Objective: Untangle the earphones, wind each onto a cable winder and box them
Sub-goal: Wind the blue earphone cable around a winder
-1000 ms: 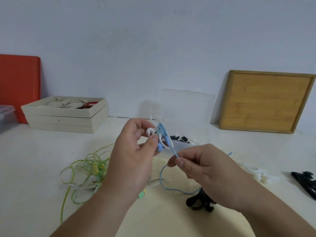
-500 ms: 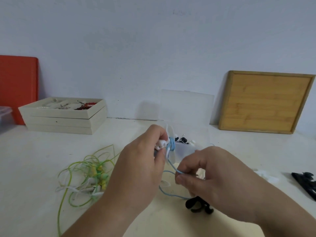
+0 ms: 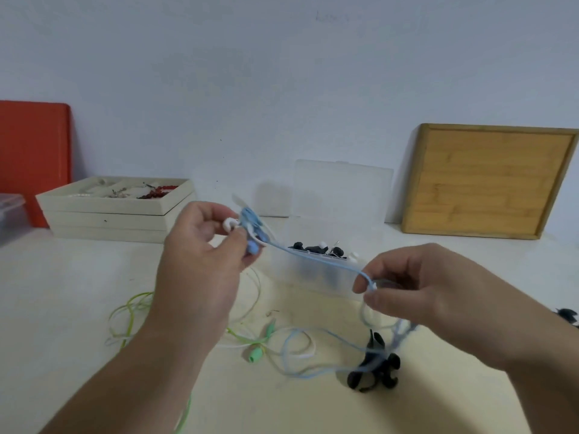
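Left hand: centre left of the frame, raised off the table; thumb and fingers are curled around a white cable winder that already carries several blue turns.
Right hand: right of centre; thumb and forefinger pinch the blue earphone cable, the other fingers loosely curled behind.
Blue earphone cable: one stretch runs taut from the winder down-right to the pinch. Past the pinch it drops to the table and lies in loose loops at lower centre.
Clear box: at centre behind the taut stretch, lid standing open; small dark and white pieces lie inside, too small to name.
Green earphones: a loose tangle at lower left, partly hidden by the left forearm.
Black winder: on the table at lower centre, touching the slack blue loops and bare of any wound cable.
Background: cream trays and an orange board at left, a wooden tray leaning at right.
Progress: judged mid-wind on the blue set. Left to do: take up the slack, box it, then untangle, wind and box the green pair.
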The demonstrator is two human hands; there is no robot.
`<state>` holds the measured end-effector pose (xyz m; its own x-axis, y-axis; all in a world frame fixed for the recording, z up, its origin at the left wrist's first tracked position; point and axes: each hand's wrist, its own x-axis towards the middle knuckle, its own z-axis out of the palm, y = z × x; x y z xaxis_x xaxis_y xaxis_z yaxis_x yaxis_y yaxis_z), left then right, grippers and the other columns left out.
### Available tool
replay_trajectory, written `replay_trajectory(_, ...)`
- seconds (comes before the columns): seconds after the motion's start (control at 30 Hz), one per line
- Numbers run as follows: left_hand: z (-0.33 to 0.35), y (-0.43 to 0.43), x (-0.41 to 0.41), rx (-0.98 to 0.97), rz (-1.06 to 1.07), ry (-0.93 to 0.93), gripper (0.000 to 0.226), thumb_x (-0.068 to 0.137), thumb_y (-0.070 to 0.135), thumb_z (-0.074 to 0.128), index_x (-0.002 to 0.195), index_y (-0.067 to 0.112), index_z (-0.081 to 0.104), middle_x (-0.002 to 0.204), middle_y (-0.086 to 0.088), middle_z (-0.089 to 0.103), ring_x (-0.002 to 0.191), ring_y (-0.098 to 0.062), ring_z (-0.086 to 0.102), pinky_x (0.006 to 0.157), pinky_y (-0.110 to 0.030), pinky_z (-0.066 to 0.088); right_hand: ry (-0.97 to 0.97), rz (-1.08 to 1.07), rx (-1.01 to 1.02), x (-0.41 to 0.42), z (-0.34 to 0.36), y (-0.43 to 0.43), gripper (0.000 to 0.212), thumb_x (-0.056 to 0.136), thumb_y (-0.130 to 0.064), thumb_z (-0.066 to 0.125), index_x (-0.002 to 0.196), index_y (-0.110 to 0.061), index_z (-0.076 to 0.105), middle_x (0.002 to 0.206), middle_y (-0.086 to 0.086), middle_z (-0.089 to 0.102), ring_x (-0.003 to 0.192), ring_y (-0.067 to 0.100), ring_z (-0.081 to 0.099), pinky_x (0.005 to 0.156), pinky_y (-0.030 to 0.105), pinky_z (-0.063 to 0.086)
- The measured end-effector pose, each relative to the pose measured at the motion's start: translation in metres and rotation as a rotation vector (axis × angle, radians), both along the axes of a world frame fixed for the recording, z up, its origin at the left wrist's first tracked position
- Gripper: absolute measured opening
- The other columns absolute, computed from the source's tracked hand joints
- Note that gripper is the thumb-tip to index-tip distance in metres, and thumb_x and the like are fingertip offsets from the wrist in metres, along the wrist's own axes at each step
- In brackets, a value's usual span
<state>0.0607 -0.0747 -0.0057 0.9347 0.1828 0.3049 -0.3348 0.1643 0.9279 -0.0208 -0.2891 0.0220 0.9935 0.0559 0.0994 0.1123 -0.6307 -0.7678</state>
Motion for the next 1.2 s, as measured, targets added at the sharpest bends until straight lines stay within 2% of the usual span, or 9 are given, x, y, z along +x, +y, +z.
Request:
replay_trajectory(0.27, 0.003, 0.019, 0.011, -0.061, 0.244, 0.030, 0.015, 0.094, -0.002, 0.056, 0.096, 0.012, 0.055, 0.105, -0.021, 0.067, 0.088, -0.026, 0.073, 0.080, -0.036, 0.061, 0.008, -0.126, 0.029, 0.000, 0.001, -0.026, 0.013, 0.084, -0.030, 0.072, 0.073, -0.023, 0.073, 0.049, -0.007, 0.048, 0.042, 0.010, 0.033, 0.041, 0.017, 0.029)
replay_trajectory(0.37, 0.004, 0.025, 0.014, -0.008, 0.285, 0.017, 0.021, 0.095, 0.000, 0.057, 0.087, 0.020, 0.053, 0.098, -0.013, 0.069, 0.083, -0.021, 0.074, 0.083, -0.041, 0.061, -0.030, -0.144, 0.071, -0.002, 0.004, -0.032, 0.020, 0.083, -0.036, 0.063, 0.076, -0.024, 0.078, 0.066, -0.001, 0.068, 0.062, 0.018, 0.059, 0.069, 0.039, 0.051)
replay_trajectory(0.5, 0.001, 0.020, 0.011, 0.090, 0.296, -0.003, 0.019, 0.094, 0.004, 0.059, 0.088, 0.021, 0.055, 0.092, -0.007, 0.069, 0.077, -0.019, 0.074, 0.084, -0.048, 0.060, -0.085, -0.274, 0.052, 0.002, -0.001, -0.044, 0.032, 0.097, -0.030, 0.053, 0.076, -0.023, 0.076, 0.066, 0.000, 0.067, 0.074, 0.030, 0.062, 0.092, 0.057, 0.048)
replay_trajectory(0.6, 0.000, 0.017, 0.008, 0.168, 0.319, -0.038, 0.012, 0.092, 0.006, 0.060, 0.094, 0.018, 0.056, 0.093, -0.003, 0.069, 0.074, -0.015, 0.073, 0.082, -0.052, 0.059, -0.068, -0.276, 0.274, 0.003, 0.000, -0.044, 0.026, 0.094, -0.028, 0.059, 0.078, -0.018, 0.077, 0.056, 0.001, 0.042, 0.055, 0.016, 0.046, 0.086, 0.047, 0.056)
replay_trajectory(0.7, 0.000, 0.021, 0.010, 0.192, 0.357, -0.040, 0.011, 0.092, 0.008, 0.060, 0.096, 0.017, 0.056, 0.094, -0.002, 0.069, 0.076, -0.017, 0.073, 0.082, -0.053, 0.059, -0.001, -0.200, 0.414, -0.002, 0.006, -0.050, 0.044, 0.057, -0.045, 0.088, 0.088, -0.016, 0.077, 0.056, -0.001, 0.046, 0.052, 0.011, 0.048, 0.078, 0.034, 0.060)
replay_trajectory(0.77, 0.000, 0.025, 0.011, 0.193, 0.385, -0.033, 0.011, 0.092, 0.008, 0.059, 0.097, 0.018, 0.056, 0.095, -0.004, 0.068, 0.077, -0.020, 0.073, 0.080, -0.054, 0.059, -0.013, -0.285, 0.441, -0.002, 0.006, -0.055, 0.037, 0.052, -0.028, 0.090, 0.085, -0.016, 0.077, 0.056, -0.001, 0.049, 0.050, 0.009, 0.051, 0.078, 0.034, 0.057)
replay_trajectory(0.93, 0.000, 0.021, 0.008, 0.312, 0.343, -0.054, 0.007, 0.092, 0.014, 0.059, 0.094, 0.020, 0.056, 0.093, -0.003, 0.069, 0.075, -0.030, 0.071, 0.076, -0.055, 0.058, -0.210, -0.798, -0.147, 0.012, -0.004, -0.062, 0.036, 0.077, -0.003, 0.067, 0.103, -0.028, 0.074, 0.086, 0.003, 0.071, 0.061, 0.024, 0.056, 0.066, 0.031, 0.045)
replay_trajectory(1.03, -0.003, 0.005, -0.003, 0.409, 0.187, -0.071, 0.014, 0.092, 0.012, 0.061, 0.088, 0.024, 0.055, 0.088, -0.001, 0.068, 0.069, -0.038, 0.068, 0.071, -0.055, 0.056, -0.159, -0.670, -0.442, 0.011, -0.005, -0.039, 0.071, 0.076, 0.002, 0.060, 0.139, -0.031, 0.052, 0.138, -0.003, 0.055, 0.093, 0.022, 0.062, 0.079, 0.028, 0.046)
replay_trajectory(1.2, -0.005, -0.009, -0.017, 0.420, -0.011, -0.074, 0.018, 0.090, 0.011, 0.064, 0.085, 0.027, 0.057, 0.087, 0.006, 0.070, 0.071, -0.040, 0.069, 0.068, -0.055, 0.058, -0.225, -0.151, -0.190, 0.007, -0.014, 0.031, 0.050, 0.084, -0.031, 0.066, 0.132, -0.040, 0.056, 0.127, -0.029, 0.057, 0.106, -0.007, 0.056, 0.096, 0.011, 0.041)
